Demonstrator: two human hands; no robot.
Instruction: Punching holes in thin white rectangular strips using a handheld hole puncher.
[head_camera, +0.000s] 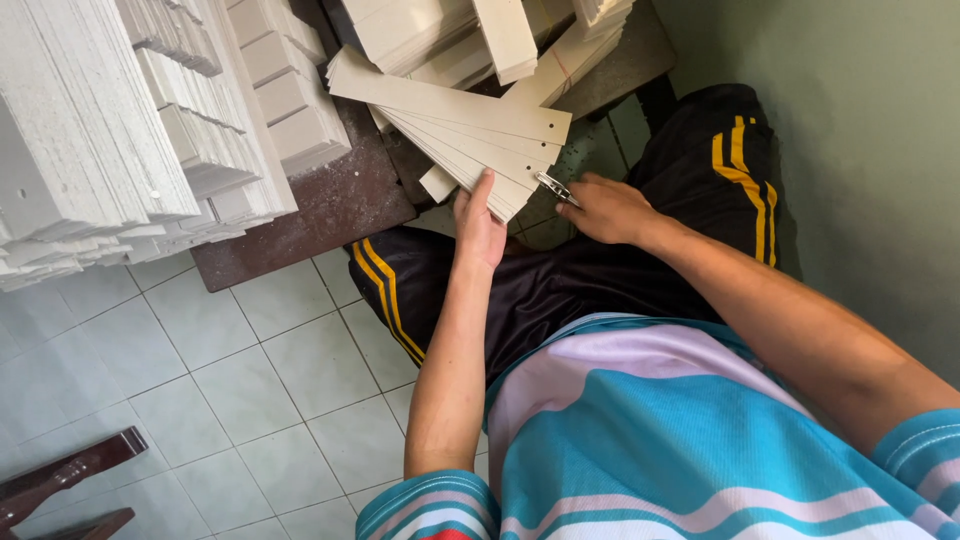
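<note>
**Fanned card strips at the table edge**

The fan of cream card strips (470, 135) overhangs the dark table (340, 200). The left hand (480, 222) grips its near edge; the right hand (608, 208) pinches a small metal tool (556, 188) against the strip ends. White stacks (120, 130) stand alongside.

Turquoise-and-lilac striped shirt (640, 420), black trousers (560, 280) with yellow side stripes.

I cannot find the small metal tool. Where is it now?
In the head view, the metal tool is in the right hand, at the end of the fanned cardboard strips that the left hand steadies.
</note>
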